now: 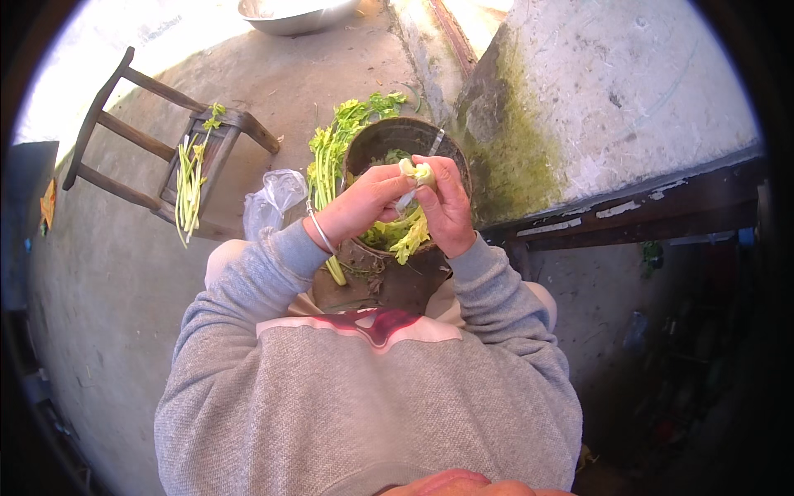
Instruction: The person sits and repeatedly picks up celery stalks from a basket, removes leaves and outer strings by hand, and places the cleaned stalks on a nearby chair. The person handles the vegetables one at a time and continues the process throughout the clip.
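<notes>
My left hand (pixel 370 197), with a bangle at the wrist, and my right hand (pixel 448 208) come together over a round bucket (pixel 456 146). Both have their fingers around a pale piece of celery (pixel 420 173), whose whitish-yellow end shows between the thumbs. Below the hands, yellow-green leaves (pixel 410 239) show at the bucket's near rim; whether they join the held piece cannot be told. More greens lie inside the bucket, partly hidden by my hands. Against its left side rests a bunch of leafy celery (pixel 325 158), its stalks passing behind my left wrist.
Several trimmed stalks (pixel 190 186) lie on the seat of a wooden chair (pixel 214 158) tipped in view at the left. A clear plastic bag (pixel 273 198) sits on the concrete floor (pixel 118 266). A stained concrete slab (pixel 620 93) borders the right. At the top stands a metal basin (pixel 291 22).
</notes>
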The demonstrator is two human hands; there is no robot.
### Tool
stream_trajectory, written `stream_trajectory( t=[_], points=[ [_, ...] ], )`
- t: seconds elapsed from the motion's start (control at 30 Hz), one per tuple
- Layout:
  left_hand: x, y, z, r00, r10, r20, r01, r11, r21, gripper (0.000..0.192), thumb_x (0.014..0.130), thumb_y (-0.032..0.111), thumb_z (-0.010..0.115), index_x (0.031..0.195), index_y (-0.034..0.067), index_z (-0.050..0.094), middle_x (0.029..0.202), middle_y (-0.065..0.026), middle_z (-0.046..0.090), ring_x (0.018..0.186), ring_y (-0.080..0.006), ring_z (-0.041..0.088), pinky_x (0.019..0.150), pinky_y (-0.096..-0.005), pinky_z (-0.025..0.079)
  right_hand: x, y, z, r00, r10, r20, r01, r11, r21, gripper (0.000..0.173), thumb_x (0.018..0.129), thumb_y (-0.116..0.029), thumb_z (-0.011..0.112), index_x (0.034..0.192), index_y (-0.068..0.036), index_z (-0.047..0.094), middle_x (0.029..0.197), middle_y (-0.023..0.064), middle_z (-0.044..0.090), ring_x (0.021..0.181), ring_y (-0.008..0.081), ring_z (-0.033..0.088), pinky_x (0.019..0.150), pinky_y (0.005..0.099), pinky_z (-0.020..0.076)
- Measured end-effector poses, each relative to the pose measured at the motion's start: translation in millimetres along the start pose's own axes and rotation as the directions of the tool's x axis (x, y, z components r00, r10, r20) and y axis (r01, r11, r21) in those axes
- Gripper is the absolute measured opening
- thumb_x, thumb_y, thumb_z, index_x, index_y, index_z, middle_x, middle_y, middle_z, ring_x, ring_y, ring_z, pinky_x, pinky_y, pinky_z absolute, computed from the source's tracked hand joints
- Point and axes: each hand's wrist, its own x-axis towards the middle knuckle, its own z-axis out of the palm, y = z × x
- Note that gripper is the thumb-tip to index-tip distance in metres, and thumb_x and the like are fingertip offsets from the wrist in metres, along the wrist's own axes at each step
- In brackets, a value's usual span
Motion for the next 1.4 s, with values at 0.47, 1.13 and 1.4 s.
stream_trajectory(
  t=[0.47,1.13,1.4],
  points=[
    [9,-11,19,0.995,0.057,-0.081,-0.041,0.981,0.191,0.025,0.092,0.031,0.05,0.084,0.009,0.059,0.065,0.0078,0.044,0.055,-0.0018,0.036,0.045,-0.0191,0.028,-1,3,11,0.975,0.085,-0.205,-0.068,0.994,0.091,0.016,0.096,-0.019,0.046,0.096,-0.004,0.049,0.094,0.0046,0.047,0.081,0.0124,0.045,0.073,0.025,0.0406],
    [35,7,-53,0.901,0.359,-0.243,-0.215,0.857,0.469,0.022,0.086,0.011,0.05,0.106,0.004,0.056,0.069,-0.0022,0.052,0.06,-0.0125,0.05,0.053,-0.0231,0.041,19,-8,-71,0.858,0.377,-0.349,-0.032,0.718,0.696,0.029,0.095,-0.037,0.045,0.104,-0.01,0.052,0.096,0.0062,0.055,0.081,0.0148,0.048,0.08,0.0316,0.0382],
    [48,-17,-54,0.912,0.407,-0.049,-0.187,0.52,0.833,0.037,0.08,0.014,0.062,0.116,0.005,0.056,0.101,-0.0131,0.06,0.094,-0.0208,0.06,0.085,-0.0298,0.047,13,-11,-72,0.881,0.327,-0.34,-0.026,0.753,0.657,0.029,0.095,-0.027,0.044,0.112,-0.005,0.051,0.098,0.007,0.052,0.081,0.0139,0.045,0.078,0.029,0.0358]
  ],
)
